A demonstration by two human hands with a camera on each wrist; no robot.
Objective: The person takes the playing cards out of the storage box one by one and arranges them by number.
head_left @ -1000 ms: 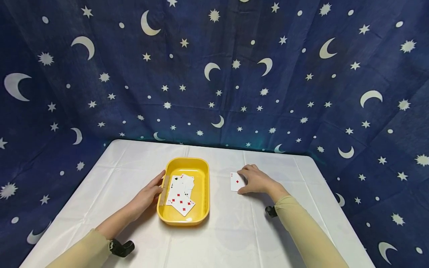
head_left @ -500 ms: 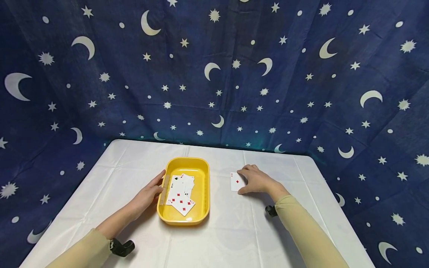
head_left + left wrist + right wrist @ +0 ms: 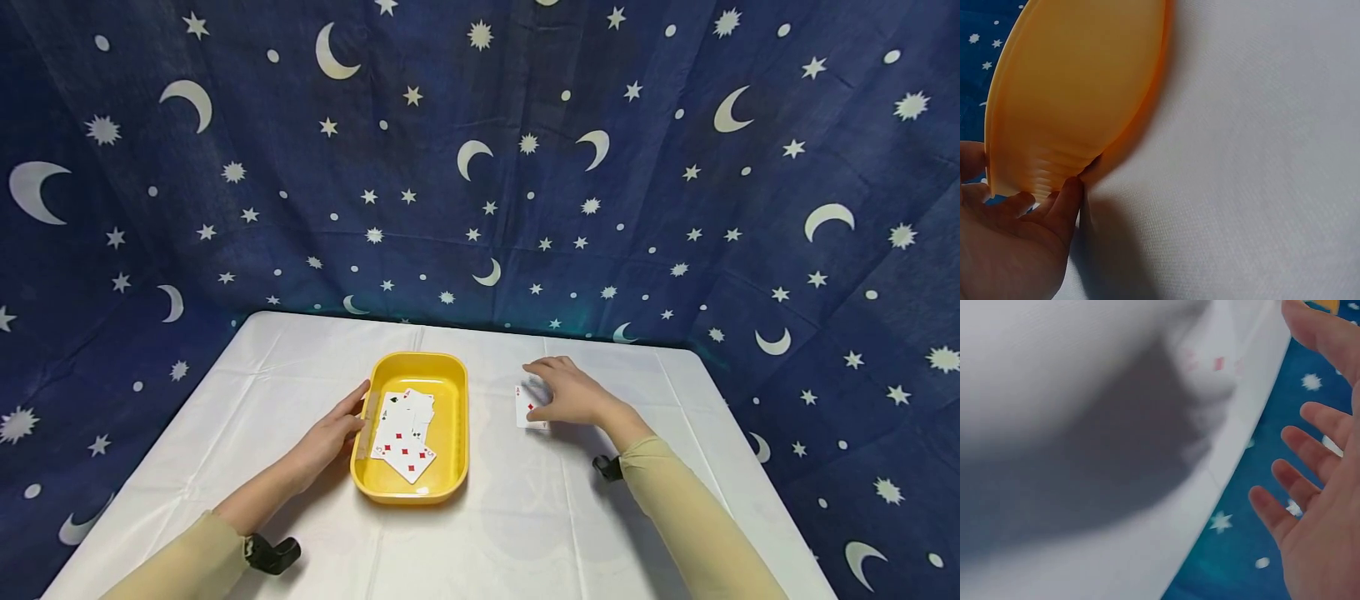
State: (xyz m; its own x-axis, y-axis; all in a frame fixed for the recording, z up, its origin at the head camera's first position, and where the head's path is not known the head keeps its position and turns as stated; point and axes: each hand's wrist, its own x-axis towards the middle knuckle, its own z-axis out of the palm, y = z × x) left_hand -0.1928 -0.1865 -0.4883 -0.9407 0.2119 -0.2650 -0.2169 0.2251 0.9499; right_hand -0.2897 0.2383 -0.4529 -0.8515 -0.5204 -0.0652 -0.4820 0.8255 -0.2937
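In the head view, my left hand (image 3: 326, 446) rests its fingers along the left side of a yellow tray (image 3: 454, 450). The left wrist view shows those fingertips against the tray's ribbed outer wall (image 3: 1054, 165). A loose pile of playing cards (image 3: 405, 421) lies face up inside, a diamonds card on top at the near end. To the right of the tray, an ace of diamonds (image 3: 523, 410) lies face up on the white cloth. My right hand (image 3: 576, 397) is spread over it, partly covering its right side. The right wrist view shows these fingers (image 3: 1316, 450) apart, holding nothing.
A white cloth (image 3: 300, 358) covers the table. Behind it and at both sides hangs a dark blue curtain (image 3: 420, 208) with moons and stars. Each wrist wears a black camera mount, such as the left one (image 3: 272, 556).
My right hand's fingers have spread and come up off the ace of diamonds, which stays in place. My left hand and the tray have not moved.
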